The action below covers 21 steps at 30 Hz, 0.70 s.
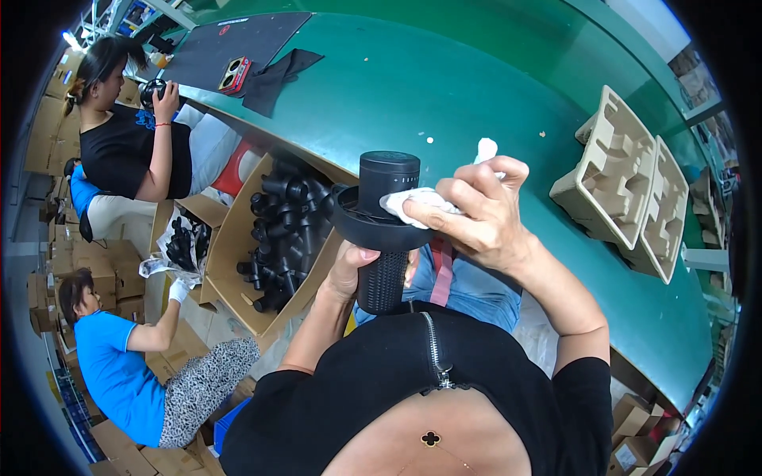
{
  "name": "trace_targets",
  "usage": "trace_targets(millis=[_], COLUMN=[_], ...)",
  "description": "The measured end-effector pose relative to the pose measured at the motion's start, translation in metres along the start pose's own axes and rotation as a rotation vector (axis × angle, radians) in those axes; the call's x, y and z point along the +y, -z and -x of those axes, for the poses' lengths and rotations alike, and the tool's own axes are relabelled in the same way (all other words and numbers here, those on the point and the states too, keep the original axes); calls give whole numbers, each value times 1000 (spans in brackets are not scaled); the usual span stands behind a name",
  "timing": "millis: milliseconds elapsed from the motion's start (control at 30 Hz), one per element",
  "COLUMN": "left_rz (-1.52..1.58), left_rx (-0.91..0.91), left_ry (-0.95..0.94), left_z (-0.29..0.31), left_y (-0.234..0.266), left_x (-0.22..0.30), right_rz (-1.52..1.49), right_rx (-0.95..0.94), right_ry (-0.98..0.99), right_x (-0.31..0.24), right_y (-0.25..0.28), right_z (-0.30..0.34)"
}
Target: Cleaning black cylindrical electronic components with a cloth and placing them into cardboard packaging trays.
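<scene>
In front of my chest stands a black cylindrical device (382,279), upright, with a wide ring around its middle and a textured lower body. My left hand (346,271) is wrapped round that lower body, just under the ring. My right hand (482,213) pinches a white cloth (419,201) and presses it against the upper cylinder where it meets the ring. A loose end of white material pokes out above the right fingers. Some of my left fingers are hidden behind the device.
A green table (476,95) curves ahead, with two moulded pulp trays (627,178) at right. A cardboard box (238,297) of black tubular parts (290,230) stands left. Two co-workers sit left: one holds a round black object (151,94), another's gloved hand (181,290) reaches a smaller box.
</scene>
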<state>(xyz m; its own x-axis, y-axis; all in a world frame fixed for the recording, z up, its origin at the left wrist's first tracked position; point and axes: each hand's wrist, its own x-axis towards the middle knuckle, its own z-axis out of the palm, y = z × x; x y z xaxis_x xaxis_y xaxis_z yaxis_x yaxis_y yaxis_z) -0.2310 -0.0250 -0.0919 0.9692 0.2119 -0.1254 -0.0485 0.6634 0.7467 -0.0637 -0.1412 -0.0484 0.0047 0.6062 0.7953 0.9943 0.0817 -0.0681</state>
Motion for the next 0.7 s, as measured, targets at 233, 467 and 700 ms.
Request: trace_targets(millis=[233,467,700], left_rz=[33,53,22], left_rx=[3,-68,-30], left_ry=[-18,17,25], left_z=[-1,-1,-3], left_y=[-4,-3,-2], left_x=[1,3,2], right_rz=[27,32,-29], right_rx=[23,66,17], right_ry=[-15,11,-27], right_x=[4,9,2], right_y=[0,-1,-2], right_z=[-2,-12,2])
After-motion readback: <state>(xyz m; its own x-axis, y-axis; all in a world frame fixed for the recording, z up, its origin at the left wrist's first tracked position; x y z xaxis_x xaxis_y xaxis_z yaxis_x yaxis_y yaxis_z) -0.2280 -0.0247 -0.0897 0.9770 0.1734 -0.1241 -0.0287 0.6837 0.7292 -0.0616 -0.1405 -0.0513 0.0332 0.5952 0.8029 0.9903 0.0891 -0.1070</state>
